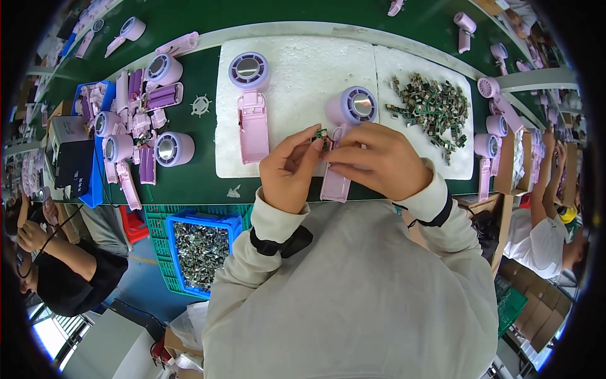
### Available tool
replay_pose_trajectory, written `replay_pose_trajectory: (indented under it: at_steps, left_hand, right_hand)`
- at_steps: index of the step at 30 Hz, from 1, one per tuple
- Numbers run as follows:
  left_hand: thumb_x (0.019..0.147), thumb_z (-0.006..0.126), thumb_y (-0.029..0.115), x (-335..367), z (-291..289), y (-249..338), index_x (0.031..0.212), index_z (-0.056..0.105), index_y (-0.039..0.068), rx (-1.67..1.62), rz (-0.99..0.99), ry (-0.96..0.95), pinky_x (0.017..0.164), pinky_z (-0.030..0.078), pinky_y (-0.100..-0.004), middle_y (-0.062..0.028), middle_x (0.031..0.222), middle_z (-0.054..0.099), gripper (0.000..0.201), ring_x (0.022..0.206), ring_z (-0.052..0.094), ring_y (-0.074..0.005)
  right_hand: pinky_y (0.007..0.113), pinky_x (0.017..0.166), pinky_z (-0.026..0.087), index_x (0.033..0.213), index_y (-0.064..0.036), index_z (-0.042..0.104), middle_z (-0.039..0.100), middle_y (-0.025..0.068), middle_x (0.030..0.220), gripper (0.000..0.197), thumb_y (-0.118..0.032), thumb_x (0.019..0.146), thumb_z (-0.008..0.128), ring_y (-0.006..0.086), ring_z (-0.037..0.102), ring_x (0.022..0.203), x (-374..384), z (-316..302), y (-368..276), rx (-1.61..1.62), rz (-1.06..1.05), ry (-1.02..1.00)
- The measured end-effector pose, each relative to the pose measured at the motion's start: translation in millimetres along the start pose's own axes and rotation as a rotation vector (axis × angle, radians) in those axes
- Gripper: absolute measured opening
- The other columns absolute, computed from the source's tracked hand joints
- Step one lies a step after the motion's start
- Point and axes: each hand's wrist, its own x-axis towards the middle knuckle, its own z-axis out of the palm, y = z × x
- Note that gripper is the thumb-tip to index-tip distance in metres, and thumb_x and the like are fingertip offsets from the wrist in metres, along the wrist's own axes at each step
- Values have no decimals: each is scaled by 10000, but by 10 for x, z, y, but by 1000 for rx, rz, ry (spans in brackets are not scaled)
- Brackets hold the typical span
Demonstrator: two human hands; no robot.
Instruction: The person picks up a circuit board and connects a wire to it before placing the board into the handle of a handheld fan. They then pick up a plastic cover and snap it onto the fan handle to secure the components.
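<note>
My left hand [291, 165] pinches a small green circuit board [320, 134] between thumb and forefinger, above the white foam sheet. Close beside it, my right hand [379, 159] has its fingers drawn together at the board's edge, where thin wires seem to run; what they grip is too small to make out. Below both hands lies a pink and lilac handheld fan [352, 106], its round head toward the far side and its open pink handle [335, 184] partly covered by my fingers. To the left, another fan [254, 117] lies on the foam with its handle shell open.
A heap of small circuit boards [435, 110] covers the right foam sheet [394, 155]. Several fans and purple-lined handle parts [146, 101] crowd the left bench by a blue tray [95, 189]. Below the bench edge, a blue crate [178, 268] holds more boards. Other people work on both sides.
</note>
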Motion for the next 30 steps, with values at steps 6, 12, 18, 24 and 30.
replay_pose_trajectory:
  at_steps: [6, 12, 18, 24, 30]
  left_hand:
    - [986, 627, -41, 32, -4, 23, 1280, 655, -37, -75, -41, 14, 894, 553, -261, -122, 1073, 738, 295, 1021, 701, -156]
    - [993, 616, -35, 32, -7, 25, 1290, 637, -45, -105, -41, -16, 899, 574, -287, -127, 1089, 732, 298, 1011, 716, -185]
    - [996, 609, -35, 42, -20, 17, 1289, 631, -53, -109, -45, -47, 916, 585, -307, -141, 1111, 725, 294, 1010, 721, -202]
    - [1000, 606, -30, -11, 25, 11, 1286, 639, -48, -61, -17, -60, 924, 582, -306, -136, 1134, 723, 289, 1041, 713, -200]
    - [990, 613, -41, -26, 33, -51, 1279, 661, -29, 37, 73, -57, 896, 585, -299, -129, 1153, 722, 293, 1024, 714, -187]
  right_hand:
    - [349, 696, 520, 1077, -67, 746, 659, 83, 957, 268, -60, 815, 798, 241, 630, 817, -26, 57, 102, -47, -67, 90]
    - [338, 696, 523, 1035, -40, 749, 673, 93, 905, 213, -36, 826, 789, 229, 632, 765, -2, 169, -114, 282, 449, 286]
    - [334, 670, 518, 995, -31, 750, 673, 85, 869, 182, -5, 816, 774, 222, 633, 742, -19, 280, -113, 51, 264, 346]
    - [326, 624, 508, 946, -27, 736, 668, 73, 851, 169, 5, 786, 775, 218, 627, 722, -15, 250, -41, -56, 246, 400]
    - [316, 606, 497, 911, -18, 716, 644, 73, 814, 159, 3, 769, 785, 214, 615, 692, 27, 214, 4, -72, 158, 332]
